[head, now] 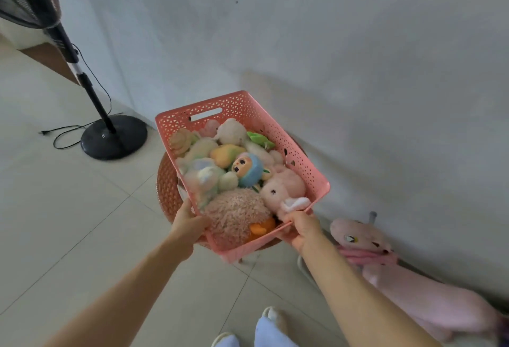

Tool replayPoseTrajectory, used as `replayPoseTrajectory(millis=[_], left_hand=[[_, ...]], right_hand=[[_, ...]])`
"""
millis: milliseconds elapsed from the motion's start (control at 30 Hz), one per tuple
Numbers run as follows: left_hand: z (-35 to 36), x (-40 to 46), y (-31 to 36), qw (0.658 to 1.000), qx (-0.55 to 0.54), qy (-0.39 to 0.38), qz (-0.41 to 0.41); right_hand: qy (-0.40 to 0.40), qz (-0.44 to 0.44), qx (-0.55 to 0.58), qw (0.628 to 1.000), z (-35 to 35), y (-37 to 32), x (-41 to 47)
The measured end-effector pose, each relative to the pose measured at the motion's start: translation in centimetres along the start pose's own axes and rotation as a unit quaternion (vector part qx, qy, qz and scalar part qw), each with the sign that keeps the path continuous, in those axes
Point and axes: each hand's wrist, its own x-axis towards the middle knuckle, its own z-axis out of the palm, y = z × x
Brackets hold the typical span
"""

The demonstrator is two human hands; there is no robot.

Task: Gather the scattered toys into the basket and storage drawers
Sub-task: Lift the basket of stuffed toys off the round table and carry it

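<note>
A pink perforated plastic basket [300, 153] is held above the floor, tilted, and it is full of several plush toys. Among them are a blue-hooded doll [248, 169], a pink bunny [283, 189] and a fuzzy brown plush [237, 214]. My left hand [188, 224] grips the basket's near left side. My right hand [301, 226] grips the near rim at its right corner. Under the basket sits a round brown woven basket [168, 189], mostly hidden.
A large pink plush [385, 264] lies on the floor along the white wall at the right. A standing fan with a black round base [114, 137] and a loose cord stands at the left. My slippered feet [264, 330] show at the bottom. Pale tiles cover the floor.
</note>
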Motion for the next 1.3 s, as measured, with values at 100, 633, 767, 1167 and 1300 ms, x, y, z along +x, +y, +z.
replayPoseTrajectory(millis=[100, 633, 767, 1167, 1300], left_hand=[[1.5, -1.3, 0.1, 1.0, 0.015, -0.021, -0.004], [22.2, -12.0, -5.3, 0.953, 0.155, -0.259, 0.005], [29.5, -17.3, -9.8, 0.935, 0.201, -0.293, -0.007], [48.3, -31.5, -21.2, 0.872, 0.261, -0.415, -0.012], [54.0, -33.9, -22.2, 0.853, 0.284, -0.438, -0.006]], right_hand=[[0.035, -0.021, 0.027, 0.999, -2.2, 0.2, -1.5], [0.194, -0.09, 0.249, 0.945, -27.9, 4.0, -13.0], [0.229, -0.095, 0.307, 0.919, -37.1, 6.6, -17.4], [0.317, -0.097, 0.399, 0.855, -59.9, 11.8, -28.7], [0.341, -0.091, 0.42, 0.836, -65.3, 11.8, -28.8]])
